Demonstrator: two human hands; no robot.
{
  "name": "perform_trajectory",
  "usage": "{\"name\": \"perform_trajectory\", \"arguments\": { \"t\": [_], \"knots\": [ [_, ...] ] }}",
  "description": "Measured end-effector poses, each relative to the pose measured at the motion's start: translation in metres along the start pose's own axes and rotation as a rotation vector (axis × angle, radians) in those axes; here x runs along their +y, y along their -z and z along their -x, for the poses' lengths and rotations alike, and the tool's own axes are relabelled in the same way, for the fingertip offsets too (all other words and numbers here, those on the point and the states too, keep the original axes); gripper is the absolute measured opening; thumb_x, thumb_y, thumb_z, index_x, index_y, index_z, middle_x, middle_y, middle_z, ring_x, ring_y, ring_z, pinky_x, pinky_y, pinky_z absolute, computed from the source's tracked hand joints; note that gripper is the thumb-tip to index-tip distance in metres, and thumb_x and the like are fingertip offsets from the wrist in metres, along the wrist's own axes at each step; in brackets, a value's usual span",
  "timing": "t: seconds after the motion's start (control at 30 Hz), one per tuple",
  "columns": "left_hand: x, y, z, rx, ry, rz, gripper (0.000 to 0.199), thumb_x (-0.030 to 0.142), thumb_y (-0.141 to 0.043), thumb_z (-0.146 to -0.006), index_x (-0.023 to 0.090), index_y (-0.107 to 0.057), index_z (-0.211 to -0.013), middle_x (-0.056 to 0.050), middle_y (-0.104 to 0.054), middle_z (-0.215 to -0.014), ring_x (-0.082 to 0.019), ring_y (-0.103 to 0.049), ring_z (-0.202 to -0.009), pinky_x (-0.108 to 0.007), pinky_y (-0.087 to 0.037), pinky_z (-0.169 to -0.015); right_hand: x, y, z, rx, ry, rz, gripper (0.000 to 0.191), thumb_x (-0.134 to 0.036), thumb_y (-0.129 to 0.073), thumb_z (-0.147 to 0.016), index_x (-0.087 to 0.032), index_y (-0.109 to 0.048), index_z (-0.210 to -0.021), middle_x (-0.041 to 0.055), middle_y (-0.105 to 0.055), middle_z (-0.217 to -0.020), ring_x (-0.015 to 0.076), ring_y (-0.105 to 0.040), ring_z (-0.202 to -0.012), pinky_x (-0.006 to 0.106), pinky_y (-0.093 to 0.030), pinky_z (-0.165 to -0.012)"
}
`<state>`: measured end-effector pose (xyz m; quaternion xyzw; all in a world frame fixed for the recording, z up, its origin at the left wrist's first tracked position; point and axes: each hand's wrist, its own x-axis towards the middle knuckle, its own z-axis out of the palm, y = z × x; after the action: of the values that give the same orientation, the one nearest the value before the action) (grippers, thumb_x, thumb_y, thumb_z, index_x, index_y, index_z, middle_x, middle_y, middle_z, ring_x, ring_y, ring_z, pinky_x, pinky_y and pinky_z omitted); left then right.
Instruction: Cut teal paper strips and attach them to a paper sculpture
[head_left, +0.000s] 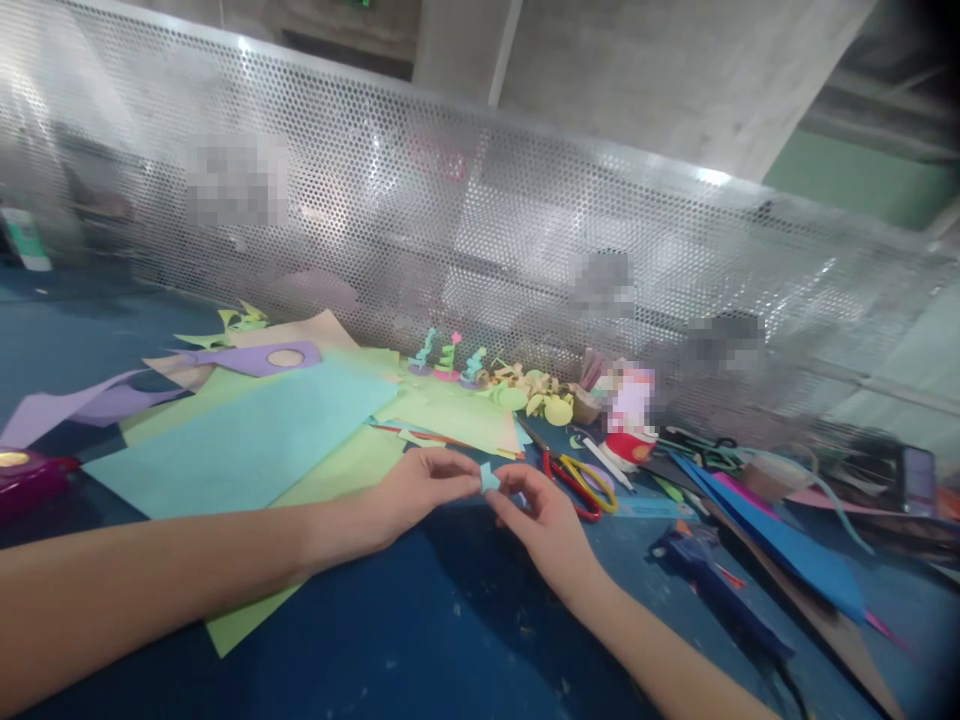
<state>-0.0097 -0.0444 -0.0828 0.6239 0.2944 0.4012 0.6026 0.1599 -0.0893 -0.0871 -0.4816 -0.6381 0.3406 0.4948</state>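
Between the fingertips of both hands is a small light-blue paper piece (489, 478) with pointed edges, perhaps a star. My left hand (424, 490) pinches it from the left, fingers closed. From the right, my right hand (540, 515) grips it between thumb and fingers. Just right of my hands lie scissors with yellow handles (596, 482) and a pair with red handles (576, 490). Left of my left hand, a light-blue paper sheet (262, 435) rests on green sheets (247, 620).
Small curled-paper figures (448, 358) stand at the back beside yellow paper scraps (555, 405). A blue glue gun (724, 590) lies at the right, near coloured sheets (780, 535). A red paper cup (630, 448) is behind it. Perforated metal panel (375, 190) bounds the blue table.
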Motion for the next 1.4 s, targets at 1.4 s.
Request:
{"name": "perform_trajectory", "arguments": {
  "t": [1.4],
  "knots": [
    [0.000,-0.003,0.003,-0.017,-0.087,-0.229,0.012,0.027,-0.062,-0.072,0.018,-0.062,-0.078,0.000,-0.061,-0.078,-0.013,-0.055,-0.075,-0.024,-0.043,-0.072,-0.013,0.006,0.005,0.093,0.400,0.504,0.011,-0.023,-0.055,-0.083,-0.024,-0.065,-0.085,0.0045,-0.062,-0.086,0.0182,-0.058,-0.080,0.033,-0.050,-0.074]
  ]
}}
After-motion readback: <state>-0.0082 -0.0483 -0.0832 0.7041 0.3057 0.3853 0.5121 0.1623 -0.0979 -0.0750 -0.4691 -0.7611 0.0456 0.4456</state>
